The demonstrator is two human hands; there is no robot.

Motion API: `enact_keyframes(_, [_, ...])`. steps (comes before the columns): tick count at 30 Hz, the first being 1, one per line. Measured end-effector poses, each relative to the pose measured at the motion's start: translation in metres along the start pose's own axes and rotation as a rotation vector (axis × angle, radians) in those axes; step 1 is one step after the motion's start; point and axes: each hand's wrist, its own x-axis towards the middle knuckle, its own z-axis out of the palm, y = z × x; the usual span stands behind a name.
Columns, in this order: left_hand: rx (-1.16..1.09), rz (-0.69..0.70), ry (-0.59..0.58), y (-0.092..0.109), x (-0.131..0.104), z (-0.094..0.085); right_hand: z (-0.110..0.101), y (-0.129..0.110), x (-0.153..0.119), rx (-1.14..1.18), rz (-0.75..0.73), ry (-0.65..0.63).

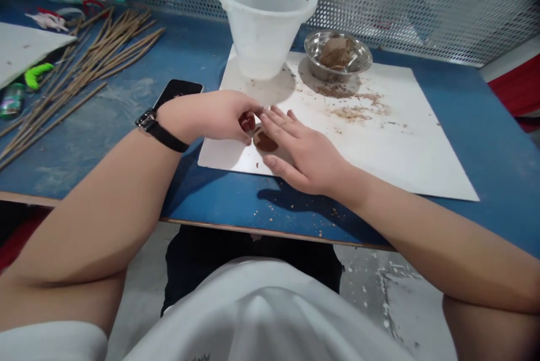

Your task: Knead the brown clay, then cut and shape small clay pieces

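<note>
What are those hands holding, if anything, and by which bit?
The left hand and right hand are around a brown lump, partly hiding it; whether or where they grip it can't be told.

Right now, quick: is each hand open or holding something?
Left hand: curled beside the brown piece; grip cannot be told.
Right hand: open, outstretched partly over it.

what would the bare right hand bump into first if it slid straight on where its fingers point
Most likely the bare left hand, whose fingertips lie right by those of the right hand; whether they touch is hard to tell.
</note>
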Motion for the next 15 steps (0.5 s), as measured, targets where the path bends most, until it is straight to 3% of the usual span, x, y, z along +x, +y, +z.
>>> enact_keyframes(6, [0.023, -0.11, -0.063, -0.002, 0.005, -0.001, 0.005, -0.007, 0.002, -0.029, -0.037, -0.174])
enact_keyframes(12, [0.011, -0.072, -0.032, -0.006, 0.005, -0.001, -0.005, 0.006, -0.001, 0.078, 0.046, -0.004])
enact_keyframes(15, [0.012, -0.09, -0.011, -0.006, 0.004, 0.001, -0.009, 0.004, -0.004, -0.015, 0.048, -0.036])
